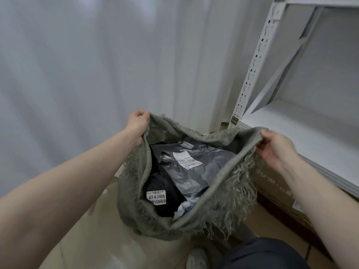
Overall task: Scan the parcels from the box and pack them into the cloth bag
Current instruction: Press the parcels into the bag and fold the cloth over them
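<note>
Parcels already packed lie inside the cloth bag [223, 199], which hangs between the two hands with its mouth facing up toward the camera.

Left hand [137, 126]: fingers curled tight around the far-left part of the rim, fabric bunched in the fist. Right hand [277, 150]: fingers and thumb pinch the right part of the rim, with the frayed fringe hanging just below the grip. Together the hands spread the mouth wide; its long axis runs from the left hand across to the right hand, slightly lower on the right.

Contents, from the opening downward: a grey parcel [202, 167] lies flat on top, label up, tilted from upper left to lower right. A dark parcel [165, 193] sits beside it against the left wall of the bag and carries a white sticker [156, 197] printed 47-4-2406. A pale item shows at the bottom near edge; its nature cannot be determined.

Surroundings: a cardboard box [275, 193] stands just beside the bag on the right, below the right forearm, partly hidden. A white metal shelf [291, 125] runs behind it. A shoe and a dark trouser leg appear at the lower edge.

Assessment: both hands are occupied, so no further parcel can be taken until one releases the rim. The box lies on the right side, nearer the right hand; that hand is the likely one to release and reach.
</note>
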